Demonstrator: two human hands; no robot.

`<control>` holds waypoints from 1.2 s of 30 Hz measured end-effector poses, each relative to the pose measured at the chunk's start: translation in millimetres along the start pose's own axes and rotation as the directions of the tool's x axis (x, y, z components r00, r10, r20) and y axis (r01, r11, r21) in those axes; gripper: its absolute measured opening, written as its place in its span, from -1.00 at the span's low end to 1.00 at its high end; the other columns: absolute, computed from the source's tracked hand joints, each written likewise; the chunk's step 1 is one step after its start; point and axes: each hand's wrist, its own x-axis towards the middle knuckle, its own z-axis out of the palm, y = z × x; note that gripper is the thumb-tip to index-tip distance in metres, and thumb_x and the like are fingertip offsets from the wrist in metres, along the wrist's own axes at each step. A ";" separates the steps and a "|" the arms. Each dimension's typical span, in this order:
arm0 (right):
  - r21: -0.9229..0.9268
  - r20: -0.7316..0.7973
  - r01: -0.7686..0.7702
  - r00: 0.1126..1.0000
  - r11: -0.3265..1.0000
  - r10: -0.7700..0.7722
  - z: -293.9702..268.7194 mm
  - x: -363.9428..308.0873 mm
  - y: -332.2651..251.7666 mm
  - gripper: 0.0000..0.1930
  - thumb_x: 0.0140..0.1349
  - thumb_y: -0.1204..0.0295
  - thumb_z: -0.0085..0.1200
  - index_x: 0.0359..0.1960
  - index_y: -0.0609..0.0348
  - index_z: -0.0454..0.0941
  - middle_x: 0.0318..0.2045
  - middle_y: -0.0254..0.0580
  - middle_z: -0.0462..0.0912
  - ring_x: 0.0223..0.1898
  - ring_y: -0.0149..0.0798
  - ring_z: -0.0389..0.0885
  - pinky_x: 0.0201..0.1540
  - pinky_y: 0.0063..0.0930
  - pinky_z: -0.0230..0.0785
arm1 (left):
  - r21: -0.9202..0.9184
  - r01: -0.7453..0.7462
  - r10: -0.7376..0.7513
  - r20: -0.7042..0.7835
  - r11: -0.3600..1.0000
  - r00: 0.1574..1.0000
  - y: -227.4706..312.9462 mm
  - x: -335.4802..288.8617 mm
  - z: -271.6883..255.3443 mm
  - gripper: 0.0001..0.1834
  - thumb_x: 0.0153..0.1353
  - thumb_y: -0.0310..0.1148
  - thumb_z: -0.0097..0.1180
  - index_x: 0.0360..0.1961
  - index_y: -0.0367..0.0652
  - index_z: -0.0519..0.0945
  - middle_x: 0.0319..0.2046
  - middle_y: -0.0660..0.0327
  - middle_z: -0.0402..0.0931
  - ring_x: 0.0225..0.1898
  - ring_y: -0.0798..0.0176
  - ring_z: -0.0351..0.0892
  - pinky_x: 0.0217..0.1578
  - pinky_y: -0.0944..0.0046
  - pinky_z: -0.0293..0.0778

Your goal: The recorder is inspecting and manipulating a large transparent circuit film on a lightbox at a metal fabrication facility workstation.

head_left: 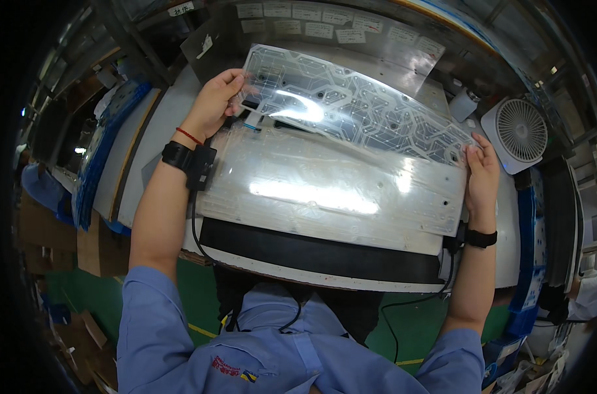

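Between my hands a clear plastic film sheet [377,108] printed with silvery circuit lines is held by its two ends, tilted over the far part of the bench. Thumb and fingers of my left hand [214,98] pinch its left end. At the opposite end my right hand [482,174] grips the lower right corner, the fingers partly behind the sheet. Nearer to me lies a stack of clear plastic sheets [298,167], shiny with glare, on a black mat [311,257]. A short blue strip [251,127] shows at the stack's far left edge.
A white fan [518,131] stands at the far right, with a whitish bottle [464,105] beside it. Behind the sheet rises a metal panel [403,56] bearing several paper labels. Blue trays [98,144] stand at left. Cables [193,226] hang from both wrist straps.
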 end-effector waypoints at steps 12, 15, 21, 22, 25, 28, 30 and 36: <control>-0.303 0.158 -0.115 0.973 0.946 0.168 -0.3 -4.6 -5.1 -0.59 0.28 0.39 0.04 0.12 0.31 0.37 -0.35 -0.34 0.57 -0.43 -0.58 0.44 -0.37 -0.73 0.28 | -0.127 -0.069 0.043 -0.192 0.989 0.980 -0.6 3.4 -4.5 -0.59 0.41 -0.24 -0.17 0.15 -0.31 0.35 0.03 0.04 0.49 -0.13 0.31 0.58 -0.16 0.43 0.53; -0.384 0.296 -0.157 0.913 0.910 0.282 -1.8 -7.7 -8.4 -0.58 0.18 0.47 0.14 0.08 0.30 0.42 -0.38 -0.38 0.53 -0.38 -0.57 0.43 -0.30 -0.69 0.29 | -0.096 -0.049 0.035 -0.148 0.994 0.988 0.5 1.5 -0.5 -0.57 0.40 -0.23 -0.16 0.16 -0.30 0.34 0.05 0.05 0.48 -0.11 0.30 0.58 -0.16 0.41 0.53; -0.550 0.334 -0.046 0.903 0.834 0.270 9.8 -17.2 -18.4 -0.75 0.12 0.55 0.17 -0.13 0.28 0.59 -0.44 -0.40 0.56 -0.41 -0.51 0.45 -0.28 -0.64 0.33 | -0.031 -0.052 0.046 -0.171 0.998 0.984 3.5 -0.8 4.2 -0.61 0.41 -0.24 -0.19 0.13 -0.25 0.36 0.03 0.12 0.50 -0.17 0.38 0.57 -0.19 0.44 0.49; -0.545 0.322 -0.062 0.905 0.836 0.277 10.3 -17.3 -18.6 -0.77 0.12 0.55 0.16 -0.15 0.27 0.60 -0.43 -0.39 0.58 -0.41 -0.51 0.45 -0.28 -0.63 0.33 | -0.020 -0.056 0.052 -0.185 0.998 0.981 3.9 -0.5 4.5 -0.63 0.41 -0.26 -0.21 0.12 -0.25 0.37 0.01 0.14 0.50 -0.18 0.41 0.56 -0.21 0.45 0.47; -0.503 0.355 0.040 0.920 0.864 0.165 4.2 -14.3 -11.1 -0.81 0.14 0.55 0.15 -0.19 0.28 0.60 -0.40 -0.34 0.61 -0.39 -0.51 0.47 -0.27 -0.63 0.34 | 0.001 -0.036 0.035 -0.211 0.999 0.977 4.2 -1.3 4.7 -0.68 0.41 -0.26 -0.19 0.03 -0.22 0.43 -0.11 0.22 0.56 -0.26 0.47 0.54 -0.26 0.48 0.44; -0.474 0.322 0.059 0.940 0.878 0.111 2.4 -11.9 -8.0 -0.83 0.15 0.55 0.14 -0.21 0.27 0.60 -0.39 -0.34 0.62 -0.37 -0.52 0.49 -0.27 -0.63 0.34 | -0.025 -0.032 0.026 -0.195 0.999 0.980 -1.1 1.8 -2.2 -0.70 0.40 -0.23 -0.15 -0.05 -0.19 0.48 -0.22 0.24 0.57 -0.31 0.46 0.53 -0.26 0.49 0.44; -0.450 0.348 0.146 0.937 0.881 0.022 2.5 -9.7 -6.6 -0.84 0.16 0.55 0.14 -0.22 0.27 0.60 -0.39 -0.36 0.62 -0.36 -0.53 0.49 -0.27 -0.64 0.34 | -0.008 -0.027 0.025 -0.199 1.000 0.980 -3.1 2.2 -5.2 -0.72 0.40 -0.24 -0.17 -0.06 -0.18 0.48 -0.25 0.28 0.56 -0.33 0.49 0.52 -0.28 0.50 0.43; -0.329 0.276 0.066 0.961 0.942 0.029 0.0 -9.5 -6.3 -0.86 0.18 0.53 0.13 -0.23 0.29 0.59 -0.38 -0.36 0.62 -0.34 -0.54 0.50 -0.23 -0.66 0.34 | -0.038 0.032 -0.036 -0.096 0.999 0.995 -3.4 1.7 -2.8 -0.72 0.41 -0.24 -0.18 -0.11 -0.18 0.49 -0.30 0.29 0.56 -0.35 0.50 0.50 -0.29 0.50 0.44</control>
